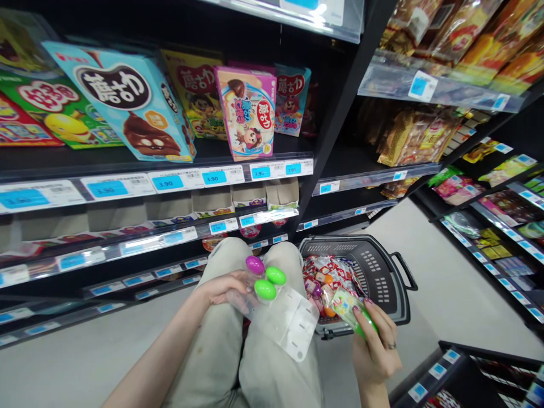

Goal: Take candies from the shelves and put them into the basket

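Observation:
My left hand [225,289] is closed on a clear pack of plastic eggs [266,280], one purple and two green, with a white backing card [291,323] hanging below it over my knees. My right hand [376,340], a ring on one finger, grips a small colourful candy packet [351,309] with a green end. It hovers at the near rim of a dark shopping basket [380,272] on the floor, which holds several red and white candy bags [325,275].
Black store shelves with blue price tags [168,182] rise at left, holding snack boxes: a light blue box [127,102] and a pink box [249,110]. More bagged snacks [416,136] fill shelves at right. A low shelf [476,374] stands at bottom right. Pale floor runs between.

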{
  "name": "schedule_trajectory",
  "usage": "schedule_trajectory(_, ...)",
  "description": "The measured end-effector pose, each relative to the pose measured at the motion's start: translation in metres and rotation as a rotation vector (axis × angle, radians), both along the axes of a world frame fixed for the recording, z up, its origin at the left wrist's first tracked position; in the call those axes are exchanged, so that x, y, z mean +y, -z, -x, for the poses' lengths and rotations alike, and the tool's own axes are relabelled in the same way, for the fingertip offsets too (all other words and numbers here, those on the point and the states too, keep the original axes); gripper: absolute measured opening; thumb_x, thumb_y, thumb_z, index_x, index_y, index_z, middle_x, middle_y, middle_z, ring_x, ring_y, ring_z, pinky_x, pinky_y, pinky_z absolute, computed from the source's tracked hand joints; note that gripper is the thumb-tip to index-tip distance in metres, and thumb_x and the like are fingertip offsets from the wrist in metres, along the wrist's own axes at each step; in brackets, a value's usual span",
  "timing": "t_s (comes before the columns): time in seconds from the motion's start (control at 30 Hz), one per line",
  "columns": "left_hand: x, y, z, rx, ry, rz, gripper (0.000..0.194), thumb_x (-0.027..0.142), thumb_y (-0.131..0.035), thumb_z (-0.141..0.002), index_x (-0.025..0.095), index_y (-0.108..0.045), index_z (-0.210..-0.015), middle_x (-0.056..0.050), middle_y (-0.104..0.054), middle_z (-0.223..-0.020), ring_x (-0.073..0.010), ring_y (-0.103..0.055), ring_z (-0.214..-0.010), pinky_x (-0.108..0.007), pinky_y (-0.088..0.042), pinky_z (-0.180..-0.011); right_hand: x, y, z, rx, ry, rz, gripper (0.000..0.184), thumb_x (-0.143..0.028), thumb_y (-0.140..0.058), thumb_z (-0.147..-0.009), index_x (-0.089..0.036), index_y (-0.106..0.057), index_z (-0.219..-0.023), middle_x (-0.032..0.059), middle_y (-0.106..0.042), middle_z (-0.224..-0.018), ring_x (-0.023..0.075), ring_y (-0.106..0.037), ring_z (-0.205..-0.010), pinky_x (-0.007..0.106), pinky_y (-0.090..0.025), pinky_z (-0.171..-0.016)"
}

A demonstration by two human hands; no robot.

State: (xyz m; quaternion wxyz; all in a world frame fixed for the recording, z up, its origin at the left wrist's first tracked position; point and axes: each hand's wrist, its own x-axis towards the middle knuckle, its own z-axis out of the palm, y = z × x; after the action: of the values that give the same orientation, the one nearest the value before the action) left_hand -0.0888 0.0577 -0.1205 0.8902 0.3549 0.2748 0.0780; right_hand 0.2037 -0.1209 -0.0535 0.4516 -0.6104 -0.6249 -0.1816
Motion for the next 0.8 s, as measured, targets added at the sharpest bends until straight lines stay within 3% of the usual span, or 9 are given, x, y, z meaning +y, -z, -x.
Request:
schedule_trajectory(0.1, 0.0, 0.001, 0.0, 0.004, -0.004, -0.006, 0.036, 0.011, -0.063, -0.063, 0.014, -0.062, -0.099, -0.008, -0.069, -0.094, -0.0239, -0.066, -0.085, -0.032, -0.053, -0.072, 0.006, 0.03, -0.013, 0.159, 0.101, 0.184, 0.028, -0.016, -0.052, -0.083, -0.024, -0.062, -0.108, 0.008, -0.062, -0.11, 0.0264, -0.058, -0.099, 0.044, -0.045, -0.086)
schedule_trajectory(0.17, 0.0, 0.001, 0.0, 0.007, -0.01, -0.01, 0.037, 0.011, -0.063, -0.063, 0.015, -0.062, -0.1, -0.008, -0.069, -0.094, -0.0236, -0.066, -0.084, -0.032, -0.053, -0.072, 0.014, 0.059, -0.029, 0.336, 0.321, 0.612, 0.035, -0.032, -0.055, -0.082, -0.016, -0.059, -0.113, 0.0134, -0.063, -0.108, 0.0299, -0.058, -0.099, 0.044, -0.045, -0.084)
schedule_trajectory(0.2, -0.001, 0.001, 0.0, 0.009, -0.012, -0.011, 0.037, 0.012, -0.063, -0.063, 0.014, -0.061, -0.1, -0.008, -0.069, -0.092, -0.0236, -0.066, -0.083, -0.032, -0.053, -0.072, 0.019, 0.076, -0.037, 0.41, 0.414, 0.945, 0.044, -0.04, -0.055, -0.08, -0.014, -0.056, -0.116, 0.0134, -0.065, -0.105, 0.0299, -0.06, -0.096, 0.041, -0.047, -0.08)
schedule_trajectory(0.23, -0.001, 0.001, 0.0, 0.01, -0.011, -0.011, 0.036, 0.012, -0.063, -0.063, 0.014, -0.062, -0.1, -0.008, -0.07, -0.09, -0.0238, -0.066, -0.083, -0.032, -0.053, -0.072, 0.024, 0.092, -0.045, 0.442, 0.44, 1.104, 0.044, -0.043, -0.055, -0.08, -0.012, -0.059, -0.111, 0.0135, -0.068, -0.095, 0.0298, -0.062, -0.089, 0.038, -0.048, -0.074)
schedule_trajectory(0.4, -0.002, -0.001, 0.001, 0.032, -0.024, 0.007, 0.031, 0.012, -0.063, -0.063, 0.013, -0.062, -0.093, -0.006, -0.07, -0.085, -0.0235, -0.066, -0.081, -0.031, -0.052, -0.07, 0.038, 0.156, -0.062, 0.427, 0.565, 1.47, 0.035, -0.039, -0.057, -0.08, -0.01, -0.062, -0.099, 0.0148, -0.067, -0.094, 0.0285, -0.062, -0.09, 0.041, -0.046, -0.078)
schedule_trajectory(0.5, -0.001, -0.002, 0.001, 0.041, -0.037, 0.011, 0.036, 0.012, -0.066, -0.06, 0.014, -0.063, -0.096, -0.007, -0.07, -0.09, -0.0235, -0.066, -0.081, -0.03, -0.053, -0.068, 0.035, 0.175, -0.05, 0.366, 0.604, 1.579, 0.035, -0.043, -0.054, -0.083, -0.013, -0.06, -0.1, 0.0114, -0.063, -0.104, 0.0265, -0.057, -0.102, 0.049, -0.038, -0.089)
schedule_trajectory(0.6, -0.001, -0.003, 0.0, 0.037, -0.033, 0.013, 0.036, 0.012, -0.065, -0.061, 0.014, -0.063, -0.096, -0.008, -0.069, -0.092, -0.0236, -0.066, -0.082, -0.03, -0.053, -0.067, 0.035, 0.179, -0.034, 0.304, 0.628, 1.584, 0.027, -0.037, -0.057, -0.083, -0.013, -0.062, -0.094, 0.0107, -0.061, -0.106, 0.0278, -0.047, -0.114, 0.05, -0.032, -0.094)
schedule_trajectory(0.7, -0.001, -0.004, -0.001, 0.028, -0.04, 0.026, 0.038, 0.01, -0.064, -0.06, 0.015, -0.063, -0.098, -0.007, -0.069, -0.09, -0.0228, -0.066, -0.081, -0.031, -0.053, -0.068, 0.043, 0.169, -0.025, 0.277, 0.623, 1.491, 0.017, -0.023, -0.058, -0.08, -0.009, -0.063, -0.089, 0.0155, -0.062, -0.102, 0.0326, -0.044, -0.115, 0.053, -0.03, -0.092)
schedule_trajectory(0.8, -0.001, -0.005, -0.002, 0.027, -0.067, 0.047, 0.04, 0.007, -0.063, -0.058, 0.015, -0.063, -0.098, -0.006, -0.069, -0.087, -0.0223, -0.066, -0.08, -0.029, -0.054, -0.067, 0.058, 0.145, -0.022, 0.307, 0.494, 1.32, 0.017, -0.019, -0.054, -0.078, -0.007, -0.064, -0.085, 0.0205, -0.064, -0.092, 0.0362, -0.054, -0.101, 0.053, -0.035, -0.085)
